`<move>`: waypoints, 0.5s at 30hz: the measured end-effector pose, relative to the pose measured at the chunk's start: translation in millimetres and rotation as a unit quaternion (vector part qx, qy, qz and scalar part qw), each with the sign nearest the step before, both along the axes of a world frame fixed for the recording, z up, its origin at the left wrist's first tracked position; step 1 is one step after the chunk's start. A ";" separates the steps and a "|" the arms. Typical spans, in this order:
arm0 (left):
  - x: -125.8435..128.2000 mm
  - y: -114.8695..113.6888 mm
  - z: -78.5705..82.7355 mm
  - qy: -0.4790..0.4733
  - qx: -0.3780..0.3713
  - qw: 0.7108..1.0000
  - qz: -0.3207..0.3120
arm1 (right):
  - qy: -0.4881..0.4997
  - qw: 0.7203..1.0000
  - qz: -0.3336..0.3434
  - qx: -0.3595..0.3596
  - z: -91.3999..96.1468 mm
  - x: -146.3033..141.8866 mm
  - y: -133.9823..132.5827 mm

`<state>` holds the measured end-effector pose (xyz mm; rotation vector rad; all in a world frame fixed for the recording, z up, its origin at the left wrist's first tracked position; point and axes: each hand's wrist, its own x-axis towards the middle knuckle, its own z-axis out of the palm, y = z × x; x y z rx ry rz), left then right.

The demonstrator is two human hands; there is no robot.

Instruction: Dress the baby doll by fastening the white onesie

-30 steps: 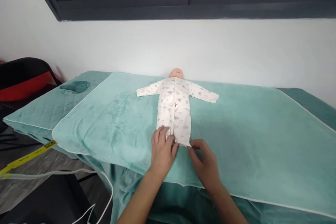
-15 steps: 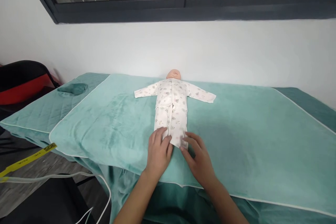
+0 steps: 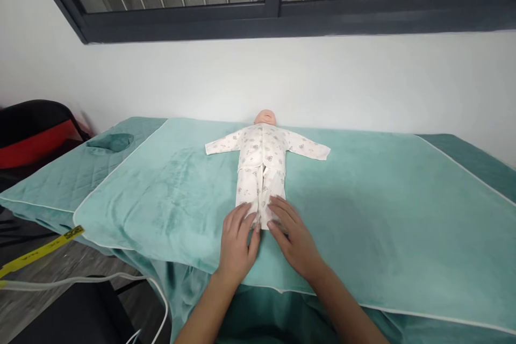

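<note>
A baby doll (image 3: 265, 117) lies on its back on the teal sheet, its head toward the wall. It wears a white printed top (image 3: 262, 145) with the sleeves spread out to both sides, and matching white trousers (image 3: 249, 185). On the lower end of the left trouser leg rests my left hand (image 3: 237, 236), open, fingers stretched forward over the cloth. My right hand (image 3: 293, 234) lies over the lower right leg, open, with its fingers slightly bent and thumb apart. Both trouser cuffs are partly hidden under my fingers.
A teal sheet (image 3: 363, 199) covers the padded bed, which has a face hole (image 3: 110, 142) at the left end. A black and red chair (image 3: 38, 140) stands at left. A white cable (image 3: 80, 280) and yellow strap (image 3: 42, 251) hang at lower left. Behind is a window frame (image 3: 177, 24).
My right hand has moved left and forward, from the cuff's outer edge onto the leg. The right leg lies closer to the left one. My left hand has shifted slightly left and back.
</note>
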<state>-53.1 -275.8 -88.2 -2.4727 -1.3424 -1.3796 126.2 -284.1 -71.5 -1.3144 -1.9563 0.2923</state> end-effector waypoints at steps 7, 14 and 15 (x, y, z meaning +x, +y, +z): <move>-3.5 -18.4 -25.0 -0.018 -0.031 0.999 0.006 | -0.154 0.988 -0.029 0.006 -10.8 -28.3 -23.7; -13.9 -44.8 -32.9 -0.075 -0.081 0.993 0.031 | -0.105 0.993 -0.051 -0.035 -31.5 -18.4 -79.2; -15.6 -46.4 -31.9 -0.094 -0.088 0.991 0.042 | -0.089 0.994 -0.054 -0.040 -34.2 -12.3 -87.4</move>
